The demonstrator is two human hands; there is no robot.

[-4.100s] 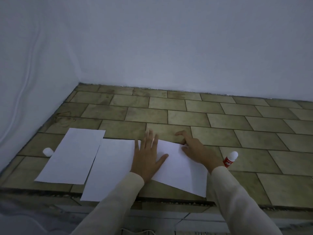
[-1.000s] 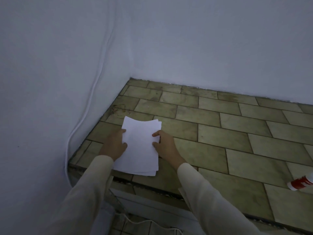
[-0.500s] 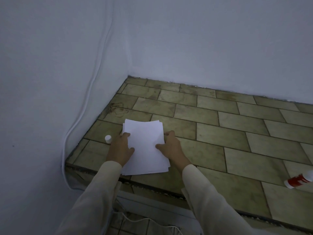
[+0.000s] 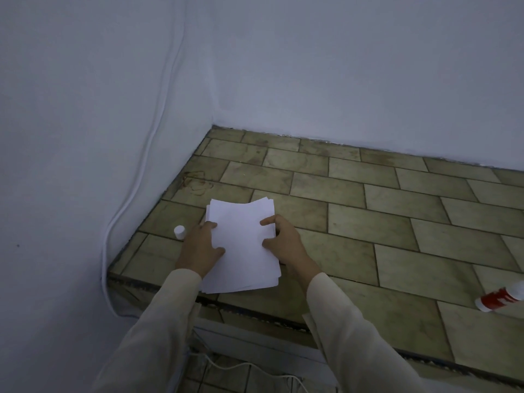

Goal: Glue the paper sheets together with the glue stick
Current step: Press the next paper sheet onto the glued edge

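A stack of white paper sheets (image 4: 242, 245) lies on the tiled ledge (image 4: 368, 222) near its front left corner, edges slightly uneven. My left hand (image 4: 200, 249) grips the stack's left edge, thumb on top. My right hand (image 4: 283, 242) holds the right edge, thumb and forefinger on the top sheet. The red-and-white glue stick (image 4: 502, 297) lies on its side far to the right on the ledge. Its white cap (image 4: 179, 232) stands left of my left hand.
White walls meet at the corner behind the ledge. A white cable (image 4: 153, 137) runs down the left wall and past the ledge's front edge (image 4: 255, 310) to the tiled floor below.
Earlier the sheets lay spread apart; they are now gathered into one stack at the left corner. In the last second the stack shifted slightly and the cap came into view beside my left hand.
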